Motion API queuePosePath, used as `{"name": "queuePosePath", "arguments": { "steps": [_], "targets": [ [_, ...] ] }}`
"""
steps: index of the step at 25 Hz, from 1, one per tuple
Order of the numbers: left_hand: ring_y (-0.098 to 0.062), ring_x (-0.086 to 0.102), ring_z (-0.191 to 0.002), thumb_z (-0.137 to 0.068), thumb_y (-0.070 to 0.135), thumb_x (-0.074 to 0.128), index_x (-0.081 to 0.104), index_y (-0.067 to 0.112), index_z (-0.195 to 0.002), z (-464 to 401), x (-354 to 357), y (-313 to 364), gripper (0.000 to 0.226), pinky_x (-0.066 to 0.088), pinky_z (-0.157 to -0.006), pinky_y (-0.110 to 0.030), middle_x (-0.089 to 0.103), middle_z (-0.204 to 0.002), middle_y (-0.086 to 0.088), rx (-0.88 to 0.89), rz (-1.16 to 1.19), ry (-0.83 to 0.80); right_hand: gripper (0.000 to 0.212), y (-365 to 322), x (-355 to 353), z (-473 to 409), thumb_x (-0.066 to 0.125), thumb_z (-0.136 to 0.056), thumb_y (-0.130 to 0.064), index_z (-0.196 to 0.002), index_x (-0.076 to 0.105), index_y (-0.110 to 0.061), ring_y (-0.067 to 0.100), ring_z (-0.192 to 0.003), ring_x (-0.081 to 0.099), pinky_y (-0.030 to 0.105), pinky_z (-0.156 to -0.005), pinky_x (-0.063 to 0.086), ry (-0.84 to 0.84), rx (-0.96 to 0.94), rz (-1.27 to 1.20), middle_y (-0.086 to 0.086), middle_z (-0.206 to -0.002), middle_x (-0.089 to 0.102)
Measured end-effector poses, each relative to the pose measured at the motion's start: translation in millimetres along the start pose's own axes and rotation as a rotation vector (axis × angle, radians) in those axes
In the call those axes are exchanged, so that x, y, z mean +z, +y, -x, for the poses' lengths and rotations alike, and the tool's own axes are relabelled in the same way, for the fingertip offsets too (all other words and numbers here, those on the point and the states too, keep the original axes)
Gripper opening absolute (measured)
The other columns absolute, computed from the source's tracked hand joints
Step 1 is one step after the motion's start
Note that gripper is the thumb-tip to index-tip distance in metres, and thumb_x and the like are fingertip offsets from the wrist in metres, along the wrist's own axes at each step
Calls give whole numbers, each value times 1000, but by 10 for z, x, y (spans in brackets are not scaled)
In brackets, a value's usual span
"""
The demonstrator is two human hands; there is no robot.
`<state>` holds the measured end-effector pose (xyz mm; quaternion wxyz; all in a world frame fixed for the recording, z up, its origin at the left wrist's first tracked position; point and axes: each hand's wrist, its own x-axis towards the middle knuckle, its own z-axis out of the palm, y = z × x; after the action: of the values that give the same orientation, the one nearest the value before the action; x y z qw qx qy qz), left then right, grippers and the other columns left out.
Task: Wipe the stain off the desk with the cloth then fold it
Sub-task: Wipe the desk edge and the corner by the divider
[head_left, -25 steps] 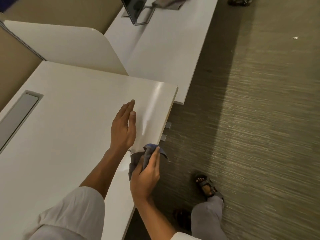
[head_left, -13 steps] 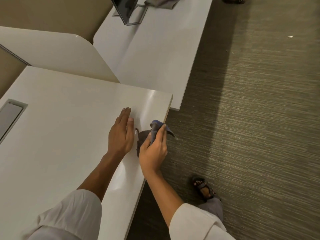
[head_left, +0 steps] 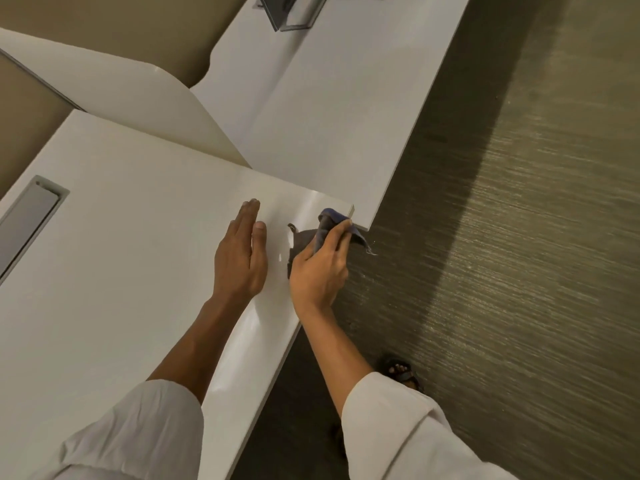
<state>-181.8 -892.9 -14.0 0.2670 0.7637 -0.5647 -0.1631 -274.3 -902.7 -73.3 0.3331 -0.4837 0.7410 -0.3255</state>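
Observation:
A dark grey-blue cloth (head_left: 302,239) lies bunched near the far right corner of the white desk (head_left: 114,271), one end hanging over the edge. My right hand (head_left: 320,268) is closed on the cloth and presses it against the desk top. My left hand (head_left: 242,254) rests flat on the desk just left of the cloth, fingers together and pointing away from me, holding nothing. No stain shows on the desk surface.
A grey cable tray lid (head_left: 27,220) is set into the desk at the left. A white curved divider (head_left: 138,98) stands behind the desk. A second white desk (head_left: 329,109) with a monitor stand (head_left: 294,15) lies beyond. Carpet (head_left: 519,237) is on the right, and my sandalled foot (head_left: 401,370) stands by the desk edge.
My right hand has carried the cloth along the desk's right edge, away from me toward the far corner. My left hand has stayed flat beside it.

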Motion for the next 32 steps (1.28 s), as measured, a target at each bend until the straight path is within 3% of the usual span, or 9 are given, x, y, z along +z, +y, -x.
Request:
{"name": "queuePosePath", "arguments": {
  "steps": [6,9,12,16,20,22,24,26,32],
  "targets": [
    [-20,35,-144,-100,43,24,40,15,-148,268,-137,163,58,29,-118,-40,41,-154,-5,-60,32,93,49,-292,-136,-742,52,-97,-15,-142,40,-1,41,-112,63,46,-83,55,47,57,-47,17,-142,50],
    [-22,35,-144,-97,47,22,39,15,-148,407,-165,315,63,29,-119,-42,40,-155,-5,-116,50,110,24,-348,-169,-1009,51,-97,-12,-119,59,-6,38,-107,65,51,-87,52,-8,134,-218,14,-123,65],
    [-22,36,-143,-97,46,23,40,14,-147,539,-220,446,62,30,-118,-43,41,-154,-5,-119,92,131,33,-198,-308,-1137,51,-100,-13,-131,60,-10,29,-112,63,41,-97,52,-126,297,-568,13,-125,67],
    [-22,38,-142,-100,44,25,41,14,-147,630,-346,438,58,30,-118,-41,44,-152,-6,-101,99,195,32,296,-654,-1230,53,-99,-22,-127,63,-11,22,-89,66,22,-64,51,-70,600,-943,10,-107,70],
    [-22,39,-141,-102,42,25,42,14,-146,676,-347,369,54,30,-117,-40,45,-152,-5,-100,107,203,49,994,-910,-571,37,-103,-45,-138,50,-13,20,-111,58,34,-93,44,-188,758,-1040,4,-120,61],
    [-22,39,-141,-102,43,24,42,15,-146,661,-305,337,55,30,-117,-39,45,-151,-6,-103,109,182,42,1274,-928,-210,35,-105,-38,-128,57,-10,18,-93,60,33,-90,44,-184,913,-1172,2,-100,62],
    [-23,40,-141,-102,43,25,42,16,-146,686,-243,307,55,30,-116,-36,45,-151,-5,-106,102,143,40,1436,-889,113,38,-104,-38,-99,65,-9,18,-76,55,29,-77,44,-228,1129,-1306,5,-81,61],
    [-22,40,-141,-101,45,25,42,17,-146,720,-180,300,56,29,-115,-34,45,-151,-4,-121,108,111,42,1484,-845,363,41,-103,-38,-81,61,-9,20,-69,50,28,-66,42,-260,1221,-1272,7,-73,56],
    [-22,41,-140,-97,51,24,44,16,-145,853,-105,271,63,32,-117,-41,46,-151,-5,-124,136,36,49,1175,-777,653,50,-97,-43,-69,78,-13,20,-63,66,28,-58,53,-109,1128,-1449,6,-70,70]
  ]
}}
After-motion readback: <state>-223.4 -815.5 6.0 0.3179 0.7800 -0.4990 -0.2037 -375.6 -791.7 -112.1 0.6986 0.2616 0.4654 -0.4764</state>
